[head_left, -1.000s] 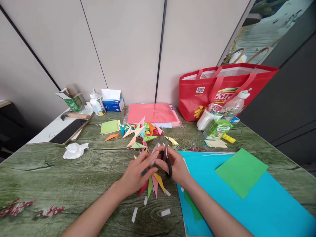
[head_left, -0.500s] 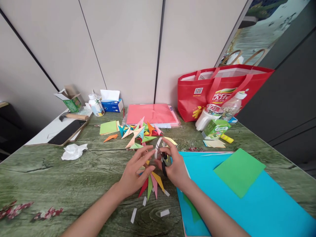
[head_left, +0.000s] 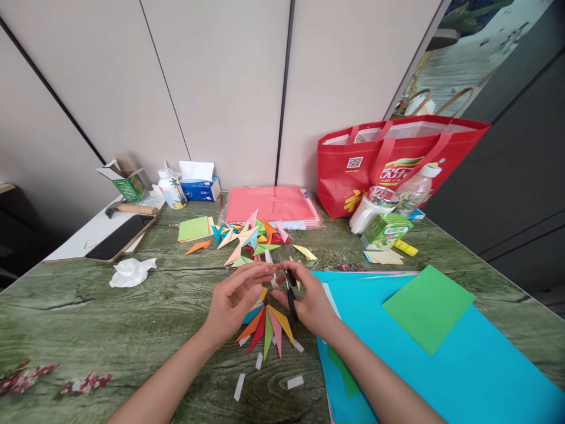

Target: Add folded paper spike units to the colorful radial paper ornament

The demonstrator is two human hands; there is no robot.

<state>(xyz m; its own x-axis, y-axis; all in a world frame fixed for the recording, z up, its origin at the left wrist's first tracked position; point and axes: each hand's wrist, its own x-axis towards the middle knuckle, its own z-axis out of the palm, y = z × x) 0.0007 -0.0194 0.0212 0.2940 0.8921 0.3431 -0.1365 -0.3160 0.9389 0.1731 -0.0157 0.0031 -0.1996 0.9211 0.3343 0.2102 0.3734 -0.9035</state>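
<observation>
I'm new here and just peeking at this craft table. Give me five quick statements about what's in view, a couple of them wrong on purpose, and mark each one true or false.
1. The right hand holds the scissors. True.
2. The hammer lies against the red bag. False: the hammer lies on the left, just beyond the phone.
3. The green paper square lies on the large blue sheet. True.
4. The crumpled tissue is bright red. False: the crumpled tissue is white.
5. Loose white strips lie on the table. True.
</observation>
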